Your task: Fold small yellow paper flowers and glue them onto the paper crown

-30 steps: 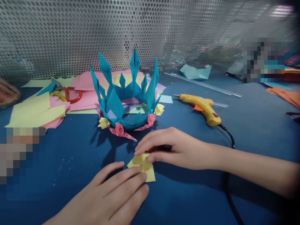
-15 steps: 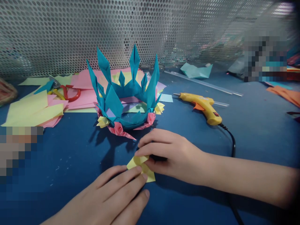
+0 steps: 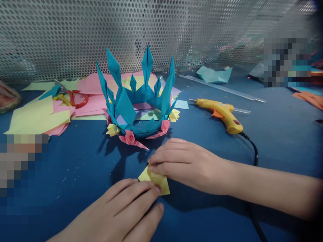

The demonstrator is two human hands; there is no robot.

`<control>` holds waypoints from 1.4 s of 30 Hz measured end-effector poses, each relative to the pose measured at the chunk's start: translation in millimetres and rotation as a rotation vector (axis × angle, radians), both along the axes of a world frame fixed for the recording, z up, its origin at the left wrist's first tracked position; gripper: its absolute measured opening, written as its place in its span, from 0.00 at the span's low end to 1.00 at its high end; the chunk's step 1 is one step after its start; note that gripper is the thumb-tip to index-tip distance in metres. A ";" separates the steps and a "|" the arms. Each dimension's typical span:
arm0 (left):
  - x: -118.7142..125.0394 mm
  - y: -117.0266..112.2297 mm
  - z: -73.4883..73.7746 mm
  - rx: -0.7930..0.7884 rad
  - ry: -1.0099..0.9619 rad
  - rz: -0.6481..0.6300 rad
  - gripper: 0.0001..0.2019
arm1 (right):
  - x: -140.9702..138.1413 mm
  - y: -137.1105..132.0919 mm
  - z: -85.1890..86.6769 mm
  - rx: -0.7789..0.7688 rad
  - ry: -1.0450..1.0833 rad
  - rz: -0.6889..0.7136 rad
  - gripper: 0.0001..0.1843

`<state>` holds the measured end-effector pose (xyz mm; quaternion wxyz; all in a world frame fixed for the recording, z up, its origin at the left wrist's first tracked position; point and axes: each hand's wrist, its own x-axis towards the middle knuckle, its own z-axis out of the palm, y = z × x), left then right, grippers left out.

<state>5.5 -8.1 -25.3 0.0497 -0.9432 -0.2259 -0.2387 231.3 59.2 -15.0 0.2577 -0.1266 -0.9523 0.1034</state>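
A small piece of yellow paper [image 3: 165, 187] lies on the blue table, partly folded over and partly covered by both hands. My left hand [image 3: 121, 208] rests flat with its fingers stretched out, the fingertips on the paper's lower left part. From the right, my right hand [image 3: 193, 164] has its fingers pressed together on the upper edge of the same paper; the thumb is hidden. Just beyond stands a blue paper crown [image 3: 127, 112] with tall points, trimmed with pink folded paper pieces [image 3: 130, 137] and yellow paper flowers [image 3: 112, 129].
A yellow glue gun [image 3: 220, 112] lies at the right, its black cord [image 3: 256, 151] running behind my right forearm. Clear glue sticks [image 3: 224, 88] and a light teal paper [image 3: 214, 74] are farther back. Coloured sheets [image 3: 37, 116] and red-handled scissors [image 3: 78, 100] lie at the left. A perforated metal panel [image 3: 75, 33] stands behind.
The raised, curled part of the yellow paper now lies flatter under my right fingers, which have come down on it. My left hand stays on the paper. The view has shifted slightly.
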 end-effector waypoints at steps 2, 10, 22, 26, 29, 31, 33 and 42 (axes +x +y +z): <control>-0.6 0.2 -1.1 -0.017 0.016 -0.003 0.15 | 1.0 2.4 0.1 0.016 0.005 0.014 0.14; 0.6 2.1 -3.4 0.005 -0.036 0.004 0.17 | 1.6 2.5 3.4 0.165 -0.033 0.007 0.16; 3.2 1.3 4.2 0.012 0.011 0.006 0.18 | -9.8 -10.6 3.4 0.022 -0.010 -0.165 0.13; 4.2 2.2 7.7 0.006 0.029 0.014 0.18 | -12.1 -11.2 8.5 0.138 -0.056 -0.136 0.17; 3.5 1.5 4.7 -0.008 0.002 0.026 0.17 | -11.8 -9.6 9.5 0.232 -0.064 -0.086 0.19; 2.6 0.9 2.5 -0.012 -0.008 0.012 0.17 | -9.6 -8.0 9.7 0.238 -0.066 -0.059 0.19; 1.7 0.3 1.5 -0.017 -0.006 0.006 0.17 | -6.8 -6.4 9.5 0.212 -0.063 -0.044 0.18; -1.7 0.6 3.6 -0.029 0.016 0.009 0.17 | 0.6 5.4 4.6 0.113 -0.059 0.061 0.15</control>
